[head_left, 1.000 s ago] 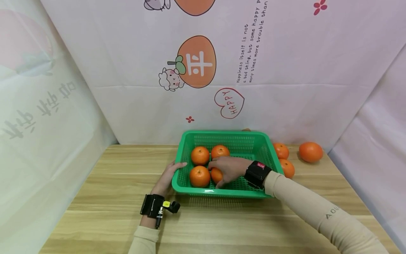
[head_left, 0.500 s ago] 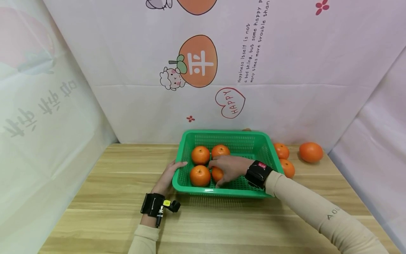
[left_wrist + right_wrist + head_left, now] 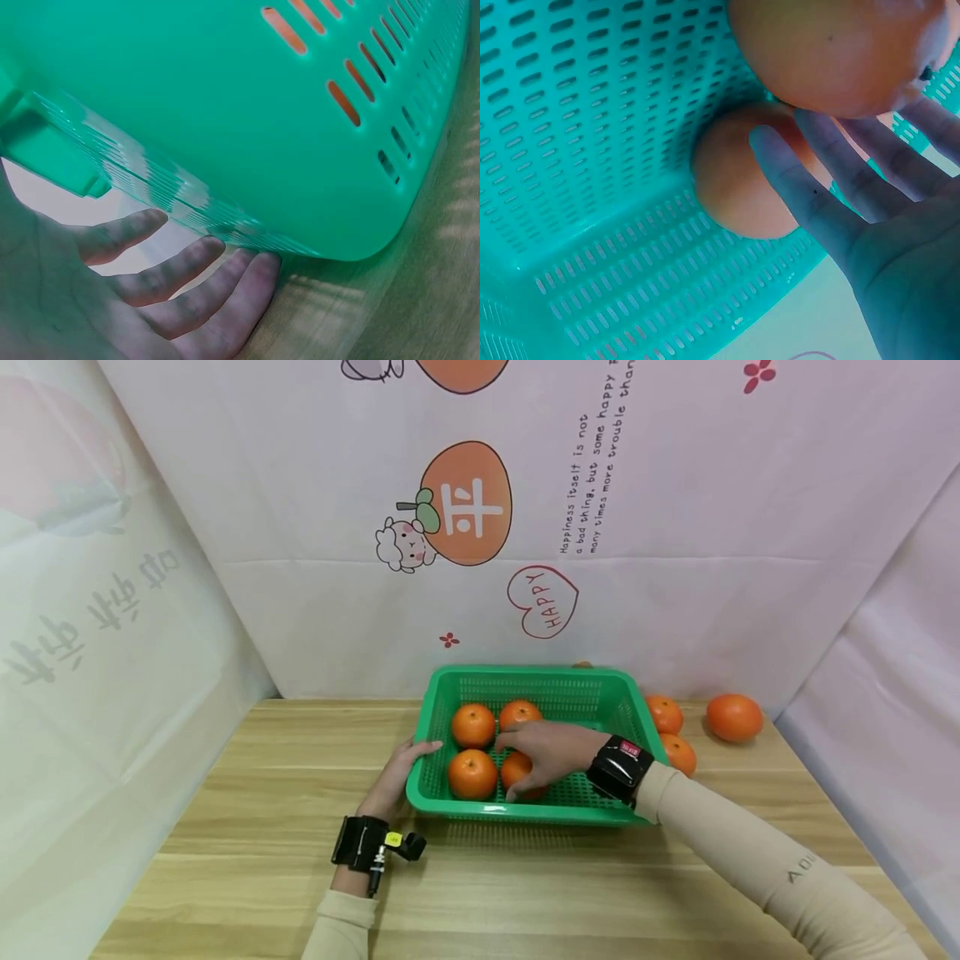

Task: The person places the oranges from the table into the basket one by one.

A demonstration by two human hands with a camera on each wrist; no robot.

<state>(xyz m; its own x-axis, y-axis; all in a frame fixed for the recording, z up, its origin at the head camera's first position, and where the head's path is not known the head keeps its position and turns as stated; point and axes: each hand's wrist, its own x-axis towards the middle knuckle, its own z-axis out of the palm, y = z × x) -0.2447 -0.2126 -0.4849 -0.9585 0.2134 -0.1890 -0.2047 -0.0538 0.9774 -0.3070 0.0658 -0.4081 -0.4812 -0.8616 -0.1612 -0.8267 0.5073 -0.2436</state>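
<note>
Round, glossy orange fruit [image 3: 513, 767] sits at the near side of a rectangular green plastic basket with slotted walls [image 3: 465, 810], partly covered by our right hand [image 3: 547, 750]. That hand arches over it with fingers and thumb spread and loose, gripping nothing; we cannot tell whether the fingertips touch the skin. Around it in the basket we see three similar fruits: the near-left fruit [image 3: 472, 775] just beside it, the far-left fruit [image 3: 472, 726] behind that one, and the far-right fruit [image 3: 521, 713] beyond our fingers.

Our left hand [image 3: 392, 781] holds the basket's left end, thumb hooked over the rim and fingers against the outer wall. Each wrist wears a black strap, the left strap [image 3: 362, 843] and the right strap [image 3: 620, 768], above beige sleeves [image 3: 765, 868].

Outside, along the basket's right wall, we find two more orange fruits [image 3: 664, 715], one behind the other, and farther right, apart from them, a broad orange fruit [image 3: 734, 718]. Everything rests on a light wood-grain table [image 3: 247, 827]. Behind it hangs a pale cloth [image 3: 300, 510] printed with a red-outlined heart [image 3: 543, 602] reading "HAPPY".
</note>
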